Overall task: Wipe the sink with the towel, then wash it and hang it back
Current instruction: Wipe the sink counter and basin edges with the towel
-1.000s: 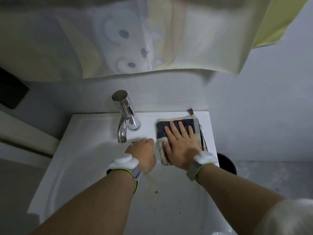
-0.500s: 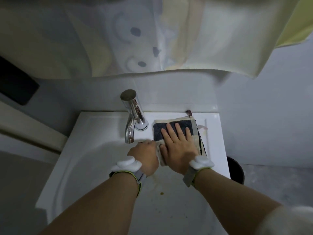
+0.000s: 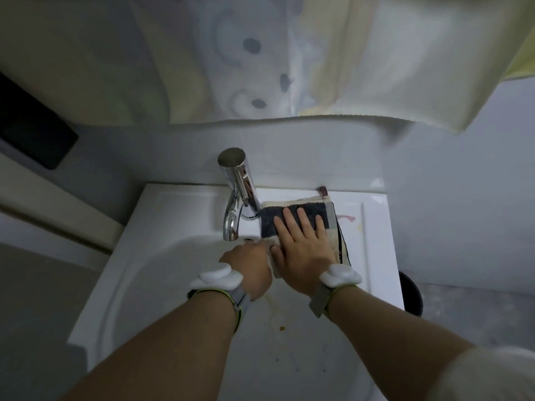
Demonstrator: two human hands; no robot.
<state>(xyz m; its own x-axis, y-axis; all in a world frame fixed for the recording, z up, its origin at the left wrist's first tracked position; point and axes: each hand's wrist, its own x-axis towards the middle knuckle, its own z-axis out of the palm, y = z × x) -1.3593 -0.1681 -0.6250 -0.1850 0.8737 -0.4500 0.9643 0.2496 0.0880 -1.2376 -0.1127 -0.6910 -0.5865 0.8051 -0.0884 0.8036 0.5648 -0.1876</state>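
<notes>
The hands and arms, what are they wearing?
Both forearms are bare. The left hand and the right hand each have a wrist strap: a grey band with a yellow-green edge, topped by a smooth white rounded plastic pod. The left wrist pod and right wrist pod look alike. A bit of fuzzy white sleeve shows at the right elbow.
</notes>
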